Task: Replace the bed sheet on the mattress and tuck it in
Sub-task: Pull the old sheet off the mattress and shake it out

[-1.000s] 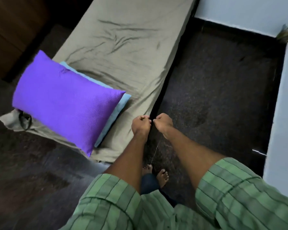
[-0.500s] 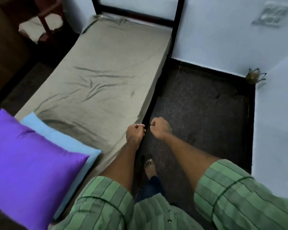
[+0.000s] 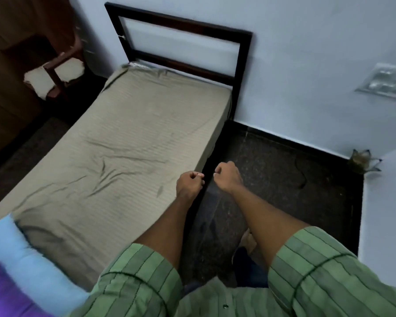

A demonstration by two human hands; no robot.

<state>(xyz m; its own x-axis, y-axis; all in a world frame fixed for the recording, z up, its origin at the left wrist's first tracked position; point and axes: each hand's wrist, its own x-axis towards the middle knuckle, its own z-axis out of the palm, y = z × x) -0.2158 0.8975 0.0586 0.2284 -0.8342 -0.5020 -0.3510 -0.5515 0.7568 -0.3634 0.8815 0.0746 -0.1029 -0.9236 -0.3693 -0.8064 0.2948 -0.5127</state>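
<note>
Mid-step, likely before stripping the olive sheet (image 3: pixel 124 143): left hand (image 3: pixel 189 185) and right hand (image 3: pixel 228 178) fisted, apparently empty, above mattress edge. Next: reach down, grip hem.

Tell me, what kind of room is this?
Most likely a small bedroom. There is a single bed with a sheet over the mattress, a dark headboard against the wall, and pillows at the near end.

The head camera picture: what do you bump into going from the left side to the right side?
Wooden chair → bed sheet → left hand → right hand → switch plate on the wall.
</note>
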